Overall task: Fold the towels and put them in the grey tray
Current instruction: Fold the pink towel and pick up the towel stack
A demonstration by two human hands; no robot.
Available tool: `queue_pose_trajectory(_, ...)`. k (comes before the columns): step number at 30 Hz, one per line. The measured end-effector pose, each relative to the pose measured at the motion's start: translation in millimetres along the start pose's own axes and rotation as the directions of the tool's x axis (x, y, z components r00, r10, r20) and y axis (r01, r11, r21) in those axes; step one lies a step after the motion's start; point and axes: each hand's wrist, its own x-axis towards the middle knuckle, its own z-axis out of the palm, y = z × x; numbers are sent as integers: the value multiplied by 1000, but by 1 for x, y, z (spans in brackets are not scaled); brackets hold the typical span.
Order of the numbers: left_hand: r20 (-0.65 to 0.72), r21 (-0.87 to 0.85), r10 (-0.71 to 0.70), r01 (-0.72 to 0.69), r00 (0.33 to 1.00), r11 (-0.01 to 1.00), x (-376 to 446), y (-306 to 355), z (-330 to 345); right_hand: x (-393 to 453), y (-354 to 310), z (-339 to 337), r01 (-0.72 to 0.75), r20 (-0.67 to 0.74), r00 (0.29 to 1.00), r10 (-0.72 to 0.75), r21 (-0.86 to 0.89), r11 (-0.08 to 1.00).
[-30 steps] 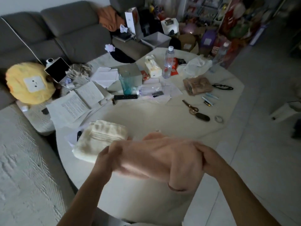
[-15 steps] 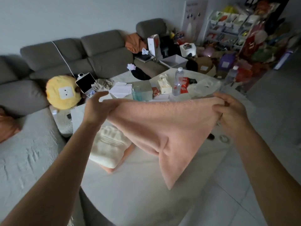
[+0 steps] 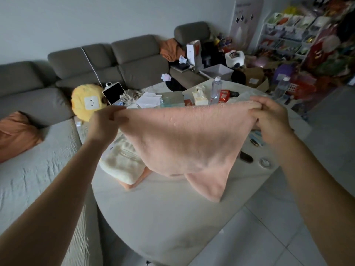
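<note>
A pink towel [image 3: 184, 143] hangs spread out in the air above the round white table [image 3: 172, 217]. My left hand [image 3: 103, 121] pinches its top left corner and my right hand [image 3: 269, 116] pinches its top right corner. The towel's lower end droops to a point near the table top. Behind it on the left, a folded cream towel [image 3: 121, 164] lies on top of another pink towel [image 3: 134, 182]. A grey tray [image 3: 219, 71] stands beyond the table, by the sofa.
The far half of the table carries a water bottle [image 3: 216, 89], a tissue box [image 3: 199, 96], a glass [image 3: 164, 101], papers and small items. A grey sofa [image 3: 115, 60] with a yellow plush [image 3: 86, 101] runs along the left. Toy shelves [image 3: 288, 31] stand at the right.
The bunched pink towel was lifted and pulled open between both hands. It now hangs wider and flatter than half a second ago, and my view has tilted up.
</note>
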Motion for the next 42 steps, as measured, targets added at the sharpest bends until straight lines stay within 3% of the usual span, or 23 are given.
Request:
queue_pose_trajectory(3, -18, 159, -1, 4, 1000, 987, -1, -1, 3, 4, 8, 4, -20, -12, 1000, 19, -114, 993)
queue_pose_trajectory(7, 33, 106, -206, 202, 978, 974, 15, 4, 17, 30, -1, 10, -76, -63, 996, 64, -217, 973)
queue_pose_trajectory(10, -1, -46, -291, 291, 957, 956, 41, 28, 21, 59, -32, 17, 28, -20, 999, -35, -273, 962)
queue_pose_trajectory(14, -160, -222, -285, 247, 945, 943, 65, 56, 14, 77, -70, 17, 150, -52, 985, -165, -221, 964)
queue_pose_trajectory(16, -154, -318, -306, 246, 939, 915, 64, 58, 8, 67, -72, 14, 178, -53, 980, -190, -173, 969)
queue_pose_trajectory(18, -119, -416, -344, 268, 932, 869, 51, 51, 5, 49, -60, 9, 156, -40, 985, -165, -172, 973)
queue_pose_trajectory(21, -53, -444, -386, 325, 921, 835, 8, 23, 10, 12, -10, -9, 10, -30, 999, -16, -196, 981)
queue_pose_trajectory(25, 157, -195, -444, 468, 882, 862, -98, -42, 33, -52, 93, -41, -140, 66, 983, 173, -342, 929)
queue_pose_trajectory(28, 243, 112, -560, 550, 792, 828, -189, -94, 59, -104, 170, -62, -255, 146, 919, 366, -487, 835)
queue_pose_trajectory(32, 319, 410, -705, 578, 633, 705, -286, -140, 87, -160, 247, -78, -359, 183, 818, 545, -578, 733)
queue_pose_trajectory(37, 313, 497, -741, 563, 594, 661, -323, -165, 93, -177, 287, -86, -411, 87, 786, 612, -665, 623)
queue_pose_trajectory(40, 383, 575, -803, 563, 455, 594, -311, -164, 90, -171, 295, -87, -452, 21, 767, 641, -693, 562)
queue_pose_trajectory(42, 420, 593, -815, 560, 399, 579, -299, -164, 91, -162, 299, -84, -472, -24, 753, 658, -717, 513)
